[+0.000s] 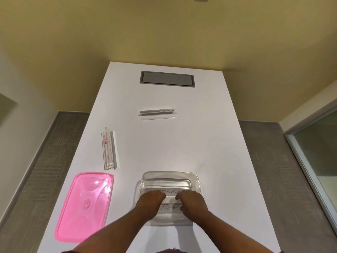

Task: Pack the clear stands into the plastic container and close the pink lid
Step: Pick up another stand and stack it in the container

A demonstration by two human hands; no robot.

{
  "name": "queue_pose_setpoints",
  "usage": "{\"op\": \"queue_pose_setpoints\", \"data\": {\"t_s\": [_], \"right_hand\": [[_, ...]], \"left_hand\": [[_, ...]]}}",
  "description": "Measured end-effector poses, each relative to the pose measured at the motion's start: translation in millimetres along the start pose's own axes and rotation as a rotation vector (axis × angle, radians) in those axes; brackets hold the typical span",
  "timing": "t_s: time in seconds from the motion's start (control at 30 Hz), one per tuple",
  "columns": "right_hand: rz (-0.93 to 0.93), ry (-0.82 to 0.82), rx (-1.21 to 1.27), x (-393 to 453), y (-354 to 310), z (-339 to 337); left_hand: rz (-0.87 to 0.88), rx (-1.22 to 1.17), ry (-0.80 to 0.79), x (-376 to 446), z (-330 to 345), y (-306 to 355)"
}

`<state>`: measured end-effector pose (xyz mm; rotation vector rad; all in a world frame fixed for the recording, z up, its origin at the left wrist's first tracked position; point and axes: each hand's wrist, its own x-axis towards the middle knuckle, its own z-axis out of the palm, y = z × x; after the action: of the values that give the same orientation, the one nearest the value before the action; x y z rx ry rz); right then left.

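**Both hands down in the clear container, two stands out on the bench**

Far left, lower part of the frame, the pink lid [84, 206] lies flat on the white bench [209, 143]: translucent, glossy, a rounded rectangle with moulded curves pressed into its face. It sits well apart from the container, so the box is uncovered.

Just above the lid, a clear stand [109, 149] lies lengthwise, running away from the camera, a long angled strip of see-through plastic with a small red label near its far end.

Moving right, centre of the frame, a second clear stand [157, 114] lies crosswise, same folded transparent profile, a pale insert showing through. Beyond it, at the upper middle, a grey rectangular hatch [167, 78] sits flush in the bench top.

Now the action, bottom centre: the plastic container [195, 177], clear, rounded corners, shallow walls. Inside it lie clear stands with paper name cards; one card [170, 207] reads "ELEPHANT" in handwriting, another farther back is partly covered by the hands.

The left hand [148, 204] reaches in, fingers curled down onto the stands. The right hand [194, 202] mirrors it just beside, fingers bent likewise. Whether either grip is actually clenched on a stand or only pressing, I cannot tell; the fingertips are hidden.
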<state>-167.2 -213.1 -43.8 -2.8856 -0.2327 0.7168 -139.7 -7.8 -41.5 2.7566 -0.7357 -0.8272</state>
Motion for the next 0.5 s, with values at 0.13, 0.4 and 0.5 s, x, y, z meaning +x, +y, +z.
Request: {"op": "queue_pose_setpoints", "data": {"t_s": [0.13,0.4,0.5], "right_hand": [[0.003,-0.011,-0.022,2.3,0.1,0.5],[-0.020,-0.045,-0.039,2.3,-1.0,-2.8],[-0.028,-0.042,-0.025,1.9,-0.4,-4.4]], "left_hand": [[-0.003,-0.002,-0.016,1.4,-1.1,0.2],[0.013,0.023,-0.028,0.7,-0.3,0.4],[0.023,0.022,-0.033,-1.0,-4.2,1.9]]}}
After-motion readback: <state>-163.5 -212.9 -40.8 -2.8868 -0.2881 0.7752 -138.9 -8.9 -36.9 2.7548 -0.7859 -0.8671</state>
